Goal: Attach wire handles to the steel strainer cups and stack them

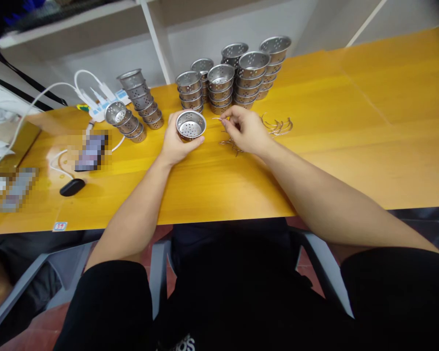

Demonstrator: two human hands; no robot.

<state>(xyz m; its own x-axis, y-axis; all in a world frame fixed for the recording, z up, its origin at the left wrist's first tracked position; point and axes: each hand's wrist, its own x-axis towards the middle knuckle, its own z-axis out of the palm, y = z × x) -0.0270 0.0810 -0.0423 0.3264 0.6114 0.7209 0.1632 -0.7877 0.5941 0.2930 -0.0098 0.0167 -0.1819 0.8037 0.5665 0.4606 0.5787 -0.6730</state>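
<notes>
Most of the round perforated silvery metal cups (221, 90) are stacked on the yellow wooden table (351, 141) at top centre of the frame, with two more stacks (143, 101) upper left, next to the white-and-blue plastic power strip (101, 111). The thin curved silvery metal wires (286, 128) are kinda scattered in front, right of centre, and there's a black oval gadget (72, 187) middle left.

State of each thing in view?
Left hand: wrapped around held cup
Held cup: upright, open-topped
Right hand: pinching thin wire
Thin wire: held at fingertips
Loose wires: scattered, overlapping
Cup stacks: nested, mouths up
Power strip: plugs inserted
Pixelated device: screen unreadable
</notes>
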